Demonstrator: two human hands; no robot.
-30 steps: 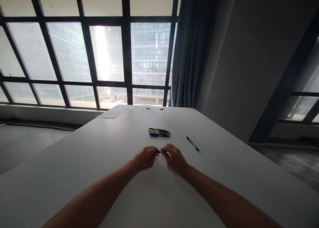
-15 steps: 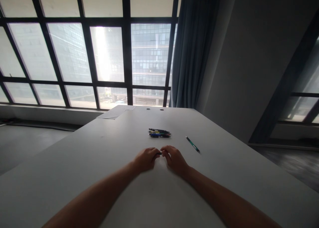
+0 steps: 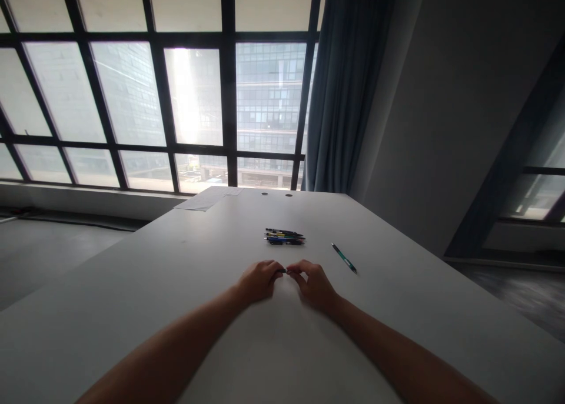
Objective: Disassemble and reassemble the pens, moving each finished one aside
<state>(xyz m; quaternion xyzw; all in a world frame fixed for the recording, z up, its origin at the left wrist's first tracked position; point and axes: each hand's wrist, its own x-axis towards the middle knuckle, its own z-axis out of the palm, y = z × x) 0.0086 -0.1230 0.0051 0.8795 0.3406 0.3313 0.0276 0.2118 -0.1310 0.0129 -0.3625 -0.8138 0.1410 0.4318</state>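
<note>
My left hand (image 3: 257,281) is closed round a dark pen (image 3: 281,270), held level just over the table; most of it is hidden in the fist. Only a short dark end shows past the thumb. My right hand (image 3: 315,283) faces it, thumb and forefinger pinched at that end; a small bit between the fingertips is too tiny to make out. Beyond both hands lies a bundle of several pens (image 3: 285,237), side by side, with black, blue and yellow parts. A single green pen (image 3: 344,258) rests slantwise to the right of my right hand.
The white table (image 3: 238,227) stretches away toward the windows. Sheets of paper (image 3: 203,200) lie on its far left corner, and two round grommets (image 3: 288,195) sit near the far edge. A blue-grey curtain (image 3: 339,98) hangs behind on the right.
My right hand has shifted slightly right, and its thumb and forefinger are drawn a little closer together. My left hand stays nearly still. The whole view has moved slightly.
</note>
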